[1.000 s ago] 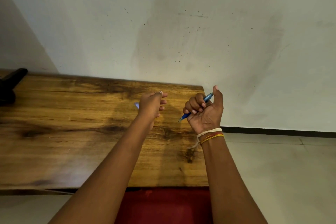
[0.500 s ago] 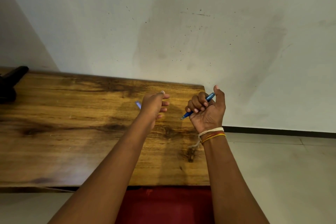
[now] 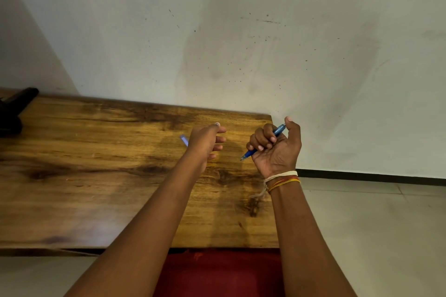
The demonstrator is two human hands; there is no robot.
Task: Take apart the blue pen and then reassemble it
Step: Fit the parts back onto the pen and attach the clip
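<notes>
Head view shows almost nothing altered over the last second: both hands hang above the wooden tabletop (image 3: 96, 152) in nearly the same pose as before, and the frame has only drifted slightly. The right hand (image 3: 277, 149), at centre right, stays curled in a fist around the blue pen (image 3: 277, 131), which slants from a tip at lower left, poking out below the little finger, to its back end beside the raised thumb at upper right. The left hand (image 3: 205, 142), just left of it and apart from it, is loosely curled with its fingertips pointing toward the pen; a small pale-blue piece (image 3: 184, 140) peeks out past its far edge, and I cannot tell whether that piece is held or lies on the wood behind the hand. That stillness suggests a pause between steps, with the pen probably partly apart and the two hands yet to be brought together. Whether the pen still has all its parts is hard to judge, since the fingers cover most of its barrel. A dark object (image 3: 14, 108) at the upper left is cut off by the frame edge and cannot be identified, and the left palm faces away from the camera.
</notes>
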